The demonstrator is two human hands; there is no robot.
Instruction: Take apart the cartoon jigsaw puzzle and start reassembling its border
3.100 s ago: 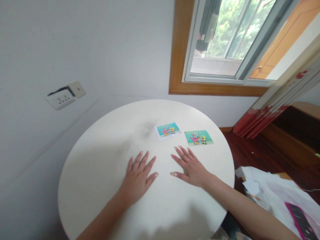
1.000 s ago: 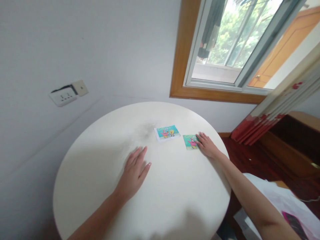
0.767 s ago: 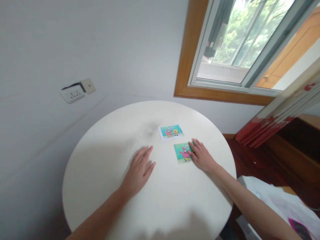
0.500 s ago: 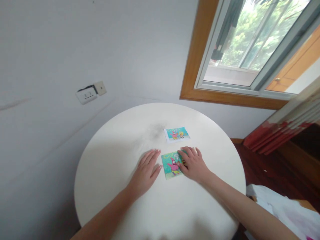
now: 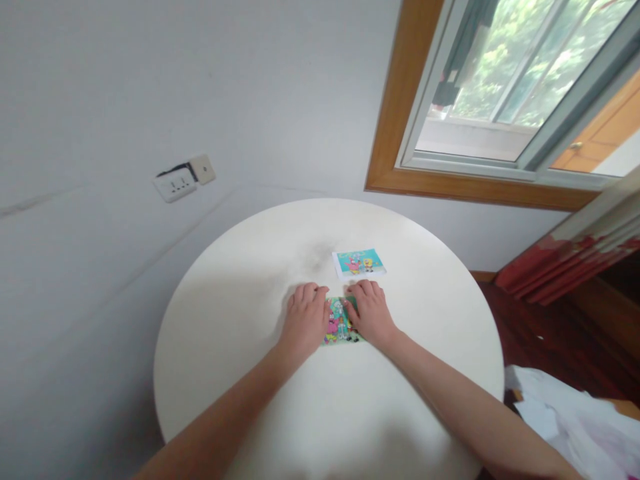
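A small cartoon jigsaw puzzle (image 5: 340, 328), teal with a pink starfish figure, lies flat on the white round table (image 5: 220, 320). My left hand (image 5: 306, 319) covers its left edge, with the fingers bent and the thumb side against the puzzle. Over the right edge rests my right hand (image 5: 371, 313), its fingers curled at the upper corner and its thumb on the picture. Both side edges are hidden under the hands. Just beyond them lies a white-bordered picture card (image 5: 359, 263) with a similar cartoon scene, untouched.
The wall with a power socket (image 5: 175, 184) rises behind the table. At the right are a wood-framed window (image 5: 480, 189) and a red and cream curtain (image 5: 560, 257). White cloth or plastic (image 5: 575, 413) lies low beside the table's right edge.
My left hand has moved in from beside the puzzle onto its left edge. The puzzle, tilted before, now lies straighter. My right hand has shifted slightly left and away from me.
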